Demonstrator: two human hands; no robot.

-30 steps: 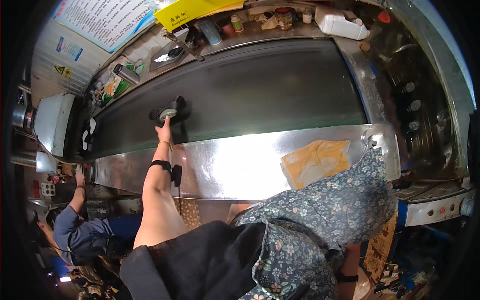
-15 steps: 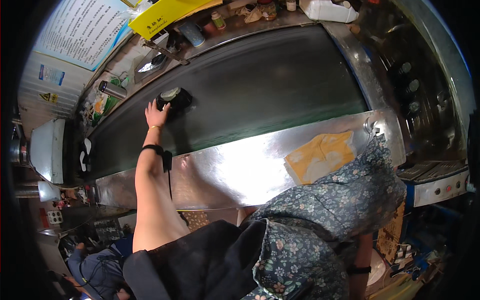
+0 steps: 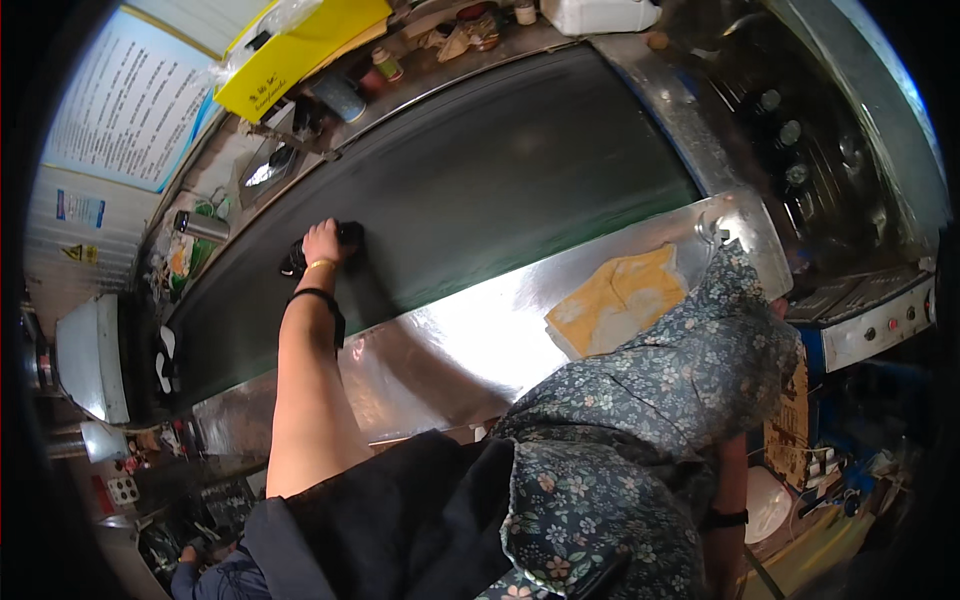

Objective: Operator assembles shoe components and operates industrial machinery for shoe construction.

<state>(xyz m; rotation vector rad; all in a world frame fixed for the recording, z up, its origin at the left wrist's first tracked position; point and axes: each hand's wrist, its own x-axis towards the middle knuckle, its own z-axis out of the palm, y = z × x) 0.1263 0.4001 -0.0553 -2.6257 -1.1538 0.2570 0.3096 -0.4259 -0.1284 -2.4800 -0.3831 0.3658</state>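
Observation:
My left hand (image 3: 322, 241) reaches out over the dark belt (image 3: 490, 150) and is closed over a black shoe (image 3: 350, 234). Parts of the shoe show on both sides of the hand; its middle is hidden under my fingers. A thin yellow bracelet and a black strap are on this arm. My right forearm (image 3: 728, 480), with a black band, hangs down at the lower right, and its hand lies outside the picture. A yellow cloth (image 3: 620, 300) with pale patches lies on the shiny metal ledge (image 3: 470, 345) in front of me.
White-and-black shoe-shaped pieces (image 3: 165, 358) sit at the belt's left end. Along the far edge stand a metal flask (image 3: 201, 226), a blue-grey cup (image 3: 338, 99) and a yellow box (image 3: 290, 60). A control panel (image 3: 880, 335) is at right. Another person (image 3: 215, 578) is at the lower left.
My left hand has gone from open fingers beside the shoe to a closed grip over its top, covering the pale green opening. The view has shifted a little.

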